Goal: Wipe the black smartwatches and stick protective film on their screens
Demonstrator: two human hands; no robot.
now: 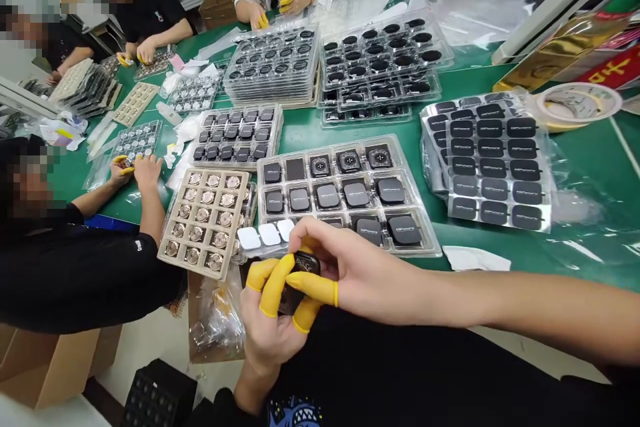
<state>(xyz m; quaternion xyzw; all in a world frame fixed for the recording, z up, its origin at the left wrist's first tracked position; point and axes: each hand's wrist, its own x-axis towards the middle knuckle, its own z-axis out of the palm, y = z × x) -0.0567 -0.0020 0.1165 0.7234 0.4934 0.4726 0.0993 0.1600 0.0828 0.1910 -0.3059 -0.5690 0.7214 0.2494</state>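
Head view: beige tray [203, 213] at left, slots filled with round pieces. White squares [269, 234] next, just beyond my left hand [273, 323], whose yellow-capped fingers close around the black watch piece [307, 263]; my right hand [350, 267] pinches its upper end. Piece sits between both hands, just in front of the clear tray [415, 197]. Progress, my read: most visible slots there show printed black squares, likely done; three sensor backs in the far row look left over. Slots behind my hands: can't tell. Right: bare green table [435, 203] strip, white scrap [477, 259], then label sheets [500, 173]. Left is tight; more clearance right.
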